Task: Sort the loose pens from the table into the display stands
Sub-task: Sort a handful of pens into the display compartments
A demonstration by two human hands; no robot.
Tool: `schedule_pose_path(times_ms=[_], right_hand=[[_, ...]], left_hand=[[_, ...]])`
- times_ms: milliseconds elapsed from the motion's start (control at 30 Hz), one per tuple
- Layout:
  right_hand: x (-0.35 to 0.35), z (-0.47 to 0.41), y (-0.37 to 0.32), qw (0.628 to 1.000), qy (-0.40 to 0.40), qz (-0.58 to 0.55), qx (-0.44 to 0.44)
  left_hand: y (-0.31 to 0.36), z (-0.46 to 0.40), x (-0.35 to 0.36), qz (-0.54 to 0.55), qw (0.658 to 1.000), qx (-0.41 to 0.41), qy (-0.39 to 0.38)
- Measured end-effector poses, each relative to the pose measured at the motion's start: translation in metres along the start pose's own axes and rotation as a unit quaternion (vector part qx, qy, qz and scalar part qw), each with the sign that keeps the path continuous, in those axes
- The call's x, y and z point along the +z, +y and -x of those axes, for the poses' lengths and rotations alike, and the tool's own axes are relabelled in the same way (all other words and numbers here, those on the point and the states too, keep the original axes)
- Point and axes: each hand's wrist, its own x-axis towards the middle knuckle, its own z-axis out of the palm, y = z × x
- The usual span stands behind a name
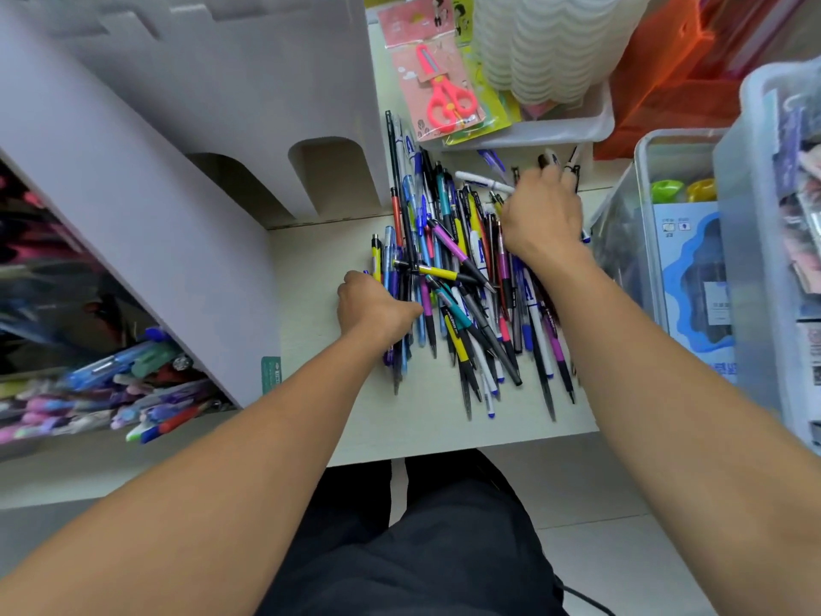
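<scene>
On table, gathering step: your left hand and right hand curl into loose multicoloured plastic pens, grip contents hidden; next lift bunch to grey stand.

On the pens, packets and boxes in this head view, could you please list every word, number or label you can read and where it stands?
"A": large blue letter on several white pens in the pile.
Small white print on the teal pen: too blurred to read.
Green tag on the display stand's edge: print too small to read.
Blue box in the clear bin: characters and icons too blurred to read.
Pink scissors packet: pictures only, no legible text.
</scene>
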Motion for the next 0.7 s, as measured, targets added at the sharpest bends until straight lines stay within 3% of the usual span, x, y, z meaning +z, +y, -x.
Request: schedule_pose_path(times_ms=[133, 333, 467, 600, 700], right_hand=[[0.001, 0.030, 0.016, 0.997, -0.010, -0.071, 0.030], [-0.008, 0.088, 0.012, 0.955, 0.140, -0.260, 0.023], [-0.001, 0.130, 0.002, 0.930, 0.144, -0.335, 0.037], [0.010, 0.141, -0.014, 0.946, 0.087, -0.312, -0.014], [0.022, 0.131, -0.036, 0.988, 0.003, -0.138, -0.072]], left_hand=[[0.010, 0.003, 0.006, -0.009, 1.000, -0.008, 0.025], [0.017, -0.007, 0.007, -0.035, 0.997, 0.015, 0.064], [0.013, -0.016, -0.004, -0.071, 0.995, 0.032, 0.064], [0.008, -0.022, -0.016, -0.095, 0.995, 0.041, 0.018], [0.002, -0.018, -0.024, -0.075, 0.997, 0.032, -0.013]])
